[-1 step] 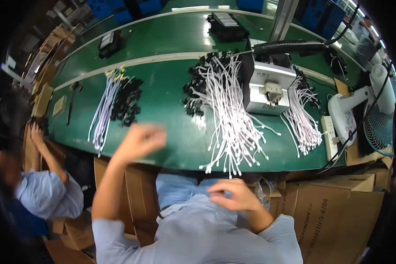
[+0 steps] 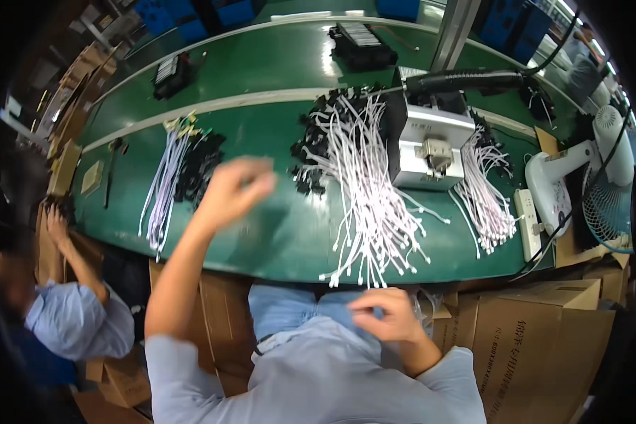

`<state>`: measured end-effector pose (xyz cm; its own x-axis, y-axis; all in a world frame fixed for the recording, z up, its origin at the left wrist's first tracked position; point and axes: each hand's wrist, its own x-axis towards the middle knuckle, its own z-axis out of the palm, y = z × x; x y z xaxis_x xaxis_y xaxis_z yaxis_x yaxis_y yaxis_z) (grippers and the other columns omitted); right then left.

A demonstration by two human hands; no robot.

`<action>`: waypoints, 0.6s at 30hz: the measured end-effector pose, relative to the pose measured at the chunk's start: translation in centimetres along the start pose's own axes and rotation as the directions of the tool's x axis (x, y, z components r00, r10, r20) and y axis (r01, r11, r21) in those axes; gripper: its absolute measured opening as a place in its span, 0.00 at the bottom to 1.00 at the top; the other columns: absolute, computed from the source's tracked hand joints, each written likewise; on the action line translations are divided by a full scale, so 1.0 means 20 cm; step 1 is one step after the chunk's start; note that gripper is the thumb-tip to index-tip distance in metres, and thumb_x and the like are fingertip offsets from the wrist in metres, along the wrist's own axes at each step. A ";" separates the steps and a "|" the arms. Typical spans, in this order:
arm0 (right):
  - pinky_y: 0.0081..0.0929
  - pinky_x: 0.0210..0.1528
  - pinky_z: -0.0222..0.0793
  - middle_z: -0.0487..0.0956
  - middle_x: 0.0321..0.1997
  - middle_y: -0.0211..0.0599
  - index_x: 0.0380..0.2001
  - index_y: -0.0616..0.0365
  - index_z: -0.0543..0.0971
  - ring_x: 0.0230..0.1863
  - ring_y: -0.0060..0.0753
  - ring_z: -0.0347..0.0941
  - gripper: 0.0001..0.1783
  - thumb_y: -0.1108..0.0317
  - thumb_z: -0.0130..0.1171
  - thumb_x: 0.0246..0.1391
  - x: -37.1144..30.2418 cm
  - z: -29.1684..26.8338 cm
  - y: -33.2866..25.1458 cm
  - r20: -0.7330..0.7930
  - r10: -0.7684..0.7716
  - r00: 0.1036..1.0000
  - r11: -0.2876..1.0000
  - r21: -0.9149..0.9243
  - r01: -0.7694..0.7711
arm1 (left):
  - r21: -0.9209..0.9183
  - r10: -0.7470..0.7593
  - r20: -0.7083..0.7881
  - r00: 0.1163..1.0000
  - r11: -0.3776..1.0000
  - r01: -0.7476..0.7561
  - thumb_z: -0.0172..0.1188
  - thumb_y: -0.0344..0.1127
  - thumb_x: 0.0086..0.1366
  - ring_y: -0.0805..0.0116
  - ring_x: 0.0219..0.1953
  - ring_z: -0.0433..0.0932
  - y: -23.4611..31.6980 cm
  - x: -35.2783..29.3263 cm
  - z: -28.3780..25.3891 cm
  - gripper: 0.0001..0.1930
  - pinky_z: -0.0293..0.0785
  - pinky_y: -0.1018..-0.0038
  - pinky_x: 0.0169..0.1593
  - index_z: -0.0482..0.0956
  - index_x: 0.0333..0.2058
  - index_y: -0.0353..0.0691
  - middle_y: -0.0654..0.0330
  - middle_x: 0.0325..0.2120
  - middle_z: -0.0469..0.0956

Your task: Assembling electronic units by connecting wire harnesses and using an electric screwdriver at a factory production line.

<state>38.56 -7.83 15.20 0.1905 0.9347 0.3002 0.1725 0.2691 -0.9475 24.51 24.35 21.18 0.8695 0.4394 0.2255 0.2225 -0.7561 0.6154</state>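
Observation:
My left hand (image 2: 239, 189) is raised over the green table, blurred by motion; its fingers look bent and I see nothing in them. Just left of it lies a pile of black connectors (image 2: 198, 169), beside a bundle of pale lilac cables (image 2: 166, 187) with yellowish ends. My right hand (image 2: 390, 316) hovers in front of my lap, below the table edge, thumb and curled forefinger apart with nothing visible between them. Beyond it, a large bundle of white cables (image 2: 374, 212) with black ends spreads on the table, its small white tips toward me.
Right of the bundle stands a metal box-shaped machine (image 2: 434, 152), with more white cables (image 2: 486, 201) beyond. A power strip (image 2: 527, 222) and white fan (image 2: 548, 180) stand at the right edge. Cardboard boxes (image 2: 537, 346) sit below. Another person's arm (image 2: 81, 261) is at the left.
My left hand has moved up and slightly right, farther over the table. My right hand has shifted a little right. The view has tilted slightly.

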 end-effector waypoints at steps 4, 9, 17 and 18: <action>0.20 0.21 0.63 0.76 0.19 0.37 0.29 0.63 0.79 0.18 0.28 0.70 0.06 0.79 0.58 0.44 0.06 -0.04 0.02 -0.457 -0.144 0.878 0.955 -0.298 0.001 | 0.016 -0.330 -0.139 0.934 0.942 0.335 0.48 0.79 0.49 0.42 0.62 0.61 -0.36 1.23 0.33 0.55 0.53 0.56 0.64 0.65 0.59 0.32 0.39 0.58 0.64; 0.21 0.18 0.62 0.75 0.17 0.35 0.26 0.60 0.80 0.15 0.27 0.69 0.04 0.76 0.61 0.43 0.08 0.04 0.14 -0.590 0.131 0.797 0.903 -0.260 -0.341 | -0.514 -0.746 -0.048 0.665 0.589 0.624 0.59 0.76 0.39 0.42 0.68 0.44 -0.50 2.07 0.77 0.63 0.43 0.53 0.67 0.53 0.65 0.35 0.42 0.65 0.52; 0.26 0.17 0.60 0.73 0.15 0.34 0.25 0.59 0.79 0.14 0.32 0.67 0.05 0.77 0.64 0.41 0.19 0.05 0.17 -0.449 -0.077 0.890 0.803 -0.558 -0.212 | -0.819 -0.555 -0.075 0.829 0.508 0.266 0.72 0.37 0.44 0.54 0.44 0.77 -0.69 2.26 0.57 0.35 0.80 0.59 0.42 0.68 0.51 0.29 0.46 0.49 0.72; 0.26 0.18 0.60 0.73 0.16 0.35 0.25 0.58 0.79 0.14 0.32 0.67 0.04 0.76 0.63 0.43 0.18 0.05 0.18 -0.475 -0.068 0.877 0.775 -0.579 -0.254 | -0.811 -0.507 -0.048 0.861 0.523 0.262 0.71 0.36 0.45 0.56 0.40 0.79 -0.59 2.20 0.50 0.32 0.81 0.59 0.40 0.69 0.48 0.29 0.47 0.45 0.74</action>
<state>38.98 -3.31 12.82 0.6145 0.6913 0.3801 0.6451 -0.1630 -0.7466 64.53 47.65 16.23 0.6144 0.7848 -0.0812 -0.0134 0.1133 0.9935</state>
